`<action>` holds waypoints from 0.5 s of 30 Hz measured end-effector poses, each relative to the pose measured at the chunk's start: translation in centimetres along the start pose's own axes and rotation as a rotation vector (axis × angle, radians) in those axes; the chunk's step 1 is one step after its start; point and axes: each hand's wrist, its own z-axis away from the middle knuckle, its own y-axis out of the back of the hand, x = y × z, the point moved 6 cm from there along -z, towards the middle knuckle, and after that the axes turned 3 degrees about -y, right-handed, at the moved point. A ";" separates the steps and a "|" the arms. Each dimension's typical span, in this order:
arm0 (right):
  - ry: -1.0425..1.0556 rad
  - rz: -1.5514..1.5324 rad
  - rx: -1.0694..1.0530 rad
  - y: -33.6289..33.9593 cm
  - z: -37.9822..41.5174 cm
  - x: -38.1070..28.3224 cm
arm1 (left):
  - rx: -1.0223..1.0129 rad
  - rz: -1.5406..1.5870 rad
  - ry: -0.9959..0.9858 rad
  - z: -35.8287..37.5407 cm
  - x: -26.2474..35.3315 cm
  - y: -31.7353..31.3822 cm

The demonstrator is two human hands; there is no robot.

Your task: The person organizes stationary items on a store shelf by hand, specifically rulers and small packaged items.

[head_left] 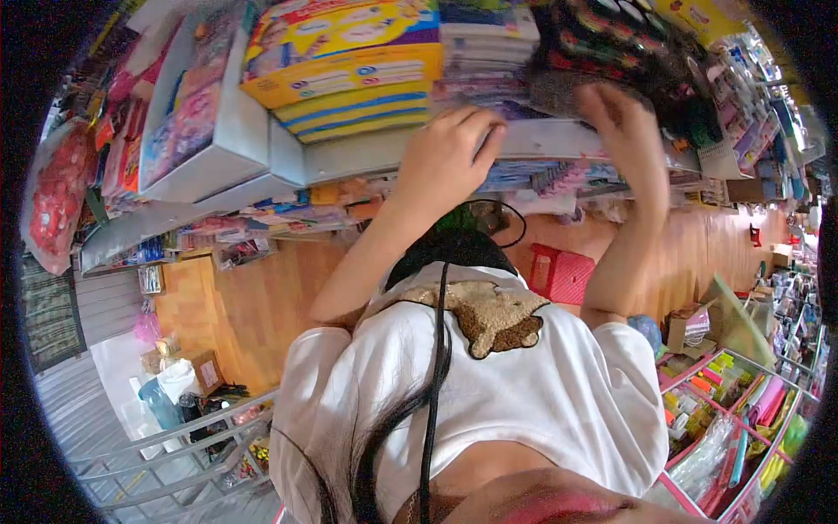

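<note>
My left hand (452, 150) is in front of a stack of books or booklets (489, 48). Its fingers are bent and its thumb stands apart, with nothing showing between them. To its left are a yellow box with colourful print (345, 61) and more yellow boxes beneath. My right hand (618, 118), blurred by motion, reaches to a dark, colourfully patterned pile (611, 48). Its fingertips overlap the pile's front edge, and I cannot tell whether they grip anything.
Both hands are over the grey shelf edge (541, 138). A white box of packets (214, 131) stands at left, near a hanging red bag (59, 196). Below are a wooden floor (271, 284), a red plastic stool (561, 273) and, at lower right, a divided rack (690, 375).
</note>
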 end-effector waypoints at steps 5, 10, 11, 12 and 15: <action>0.162 -0.013 -0.012 -4.0 1.5 5.8 | 0.165 -0.446 -0.103 -2.9 -4.0 -7.6; 0.149 0.025 0.069 -4.8 1.5 8.4 | 0.095 -0.457 -0.014 -4.3 -5.9 -9.0; 0.164 0.019 0.098 -5.0 1.4 9.0 | 0.079 -0.476 -0.016 -4.1 -6.0 -9.1; 0.180 0.014 0.129 -5.1 1.2 9.4 | 0.066 -0.495 -0.018 -4.2 -5.6 -8.8; 0.158 0.084 0.169 -5.6 1.0 10.3 | 0.119 -0.573 -0.156 -4.2 -5.4 -8.4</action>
